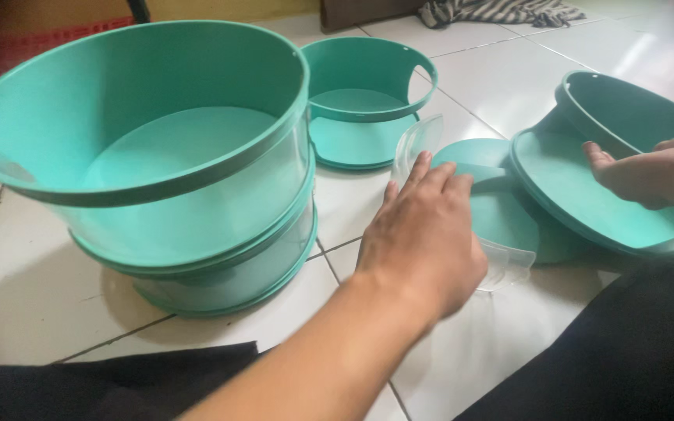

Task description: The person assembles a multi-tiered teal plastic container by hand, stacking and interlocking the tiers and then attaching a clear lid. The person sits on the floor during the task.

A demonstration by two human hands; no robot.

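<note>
White tile floor point(33, 288); stacked teal tubs point(157, 156) empty; left hand point(423, 234) fingers loose on clear lid point(501, 226); right hand point(649, 175) grips tilted teal tub point(587, 195).

— How was the light?
— Soft and even daylight; the white floor tiles point(501, 86) at the upper right gleamed pale, washed out
— Shadows?
— Faint ones lay under the stacked teal tubs point(189, 195)
— Sharpness?
— Slightly hazy overall; the left hand point(423, 234) looked soft, and the near tub bulged from lens distortion
</note>
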